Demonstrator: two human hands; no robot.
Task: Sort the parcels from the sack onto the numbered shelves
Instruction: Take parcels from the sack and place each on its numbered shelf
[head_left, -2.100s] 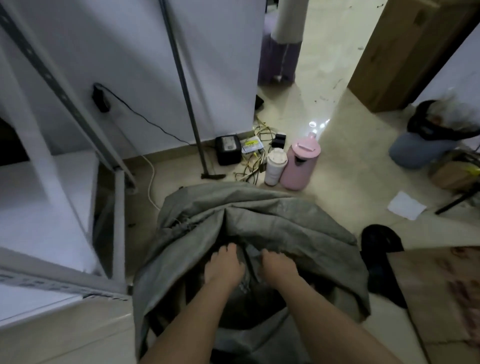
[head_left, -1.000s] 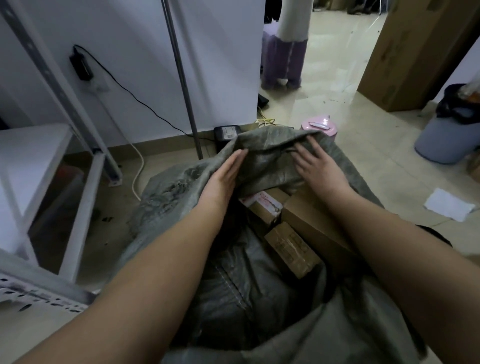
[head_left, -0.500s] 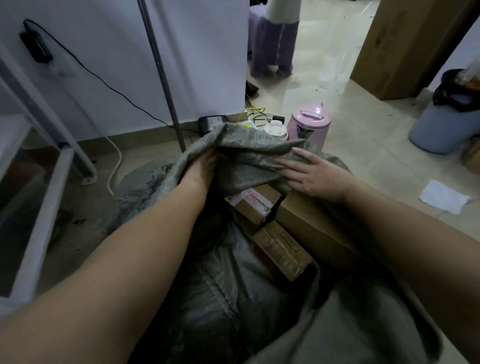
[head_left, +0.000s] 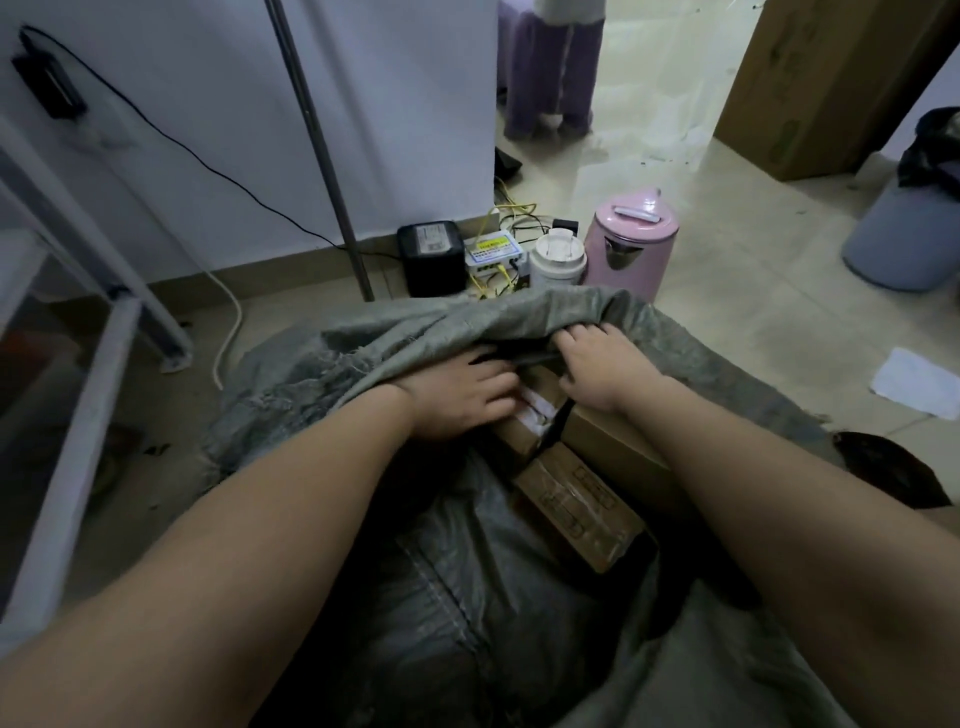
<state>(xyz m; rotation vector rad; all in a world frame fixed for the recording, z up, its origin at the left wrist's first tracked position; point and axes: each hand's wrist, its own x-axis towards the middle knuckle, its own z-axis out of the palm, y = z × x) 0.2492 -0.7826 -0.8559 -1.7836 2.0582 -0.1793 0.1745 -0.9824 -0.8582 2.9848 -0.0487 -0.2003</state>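
A grey woven sack (head_left: 363, 343) lies open on the floor below me. Inside it show a small parcel with a white label (head_left: 532, 415), a taped brown parcel (head_left: 576, 509) and a large cardboard box (head_left: 618, 447). My left hand (head_left: 462, 395) rests flat on the labelled parcel, fingers stretched under the sack's flap. My right hand (head_left: 597, 364) sits on the large box, its fingers curled over the box's far end and its thumb against the box's left side. The fingertips are hidden by the flap. The white metal shelf frame (head_left: 78, 415) stands at the left.
Just beyond the sack stand a pink kettle (head_left: 631, 239), a white cup (head_left: 558, 257), a black power box (head_left: 431, 254) with cables, and a metal pole (head_left: 322, 156). A grey bin (head_left: 904, 228), a sheet of paper (head_left: 914, 382) and a dark shoe (head_left: 883, 467) lie right.
Both hands left the top of the sack's flap and went into the mouth. The left now lies on the labelled parcel, the right has curled onto the large box.
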